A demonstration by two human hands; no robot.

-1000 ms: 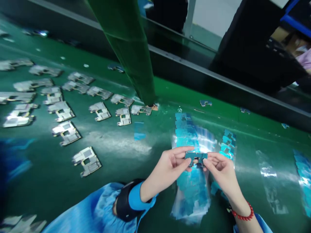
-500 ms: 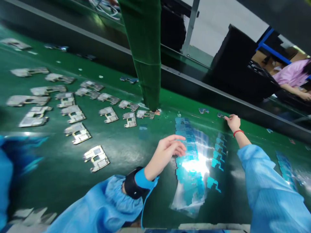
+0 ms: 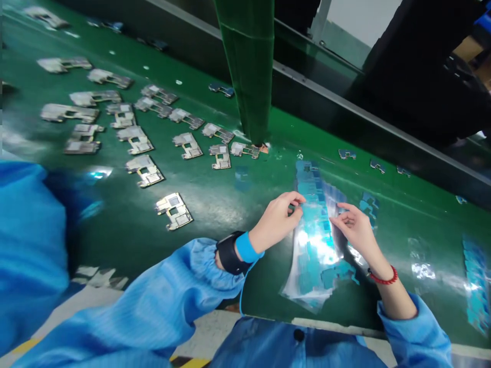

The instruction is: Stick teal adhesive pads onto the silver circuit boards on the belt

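A stack of clear sheets carrying teal film pieces [image 3: 312, 240] lies in front of me, with bright glare across it. At its left edge my left hand [image 3: 278, 217] is curled, thumb and fingertips drawn close together; whether film is between them I cannot make out. My right hand [image 3: 355, 227], with a red bead bracelet [image 3: 385, 278], hovers by the stack's right edge, its thumb and index finger slightly apart. I see nothing held in it. Beyond the right hand lie loose teal pieces [image 3: 368, 207]. A black wrist strap [image 3: 230, 253] circles my left wrist.
Several silvery circuit boards [image 3: 178, 209] are spread over the left of the green mat [image 3: 230, 214]. Small blue boards [image 3: 347, 154] lie along the back right. A green-wrapped post [image 3: 251, 76] rises from the table. Another blue sleeve [image 3: 30, 245] is at the left edge.
My right hand has come back from a small blue board at the rear to the film stack's right edge. My left hand's fingers have curled in over the left edge. The view has shifted downward.
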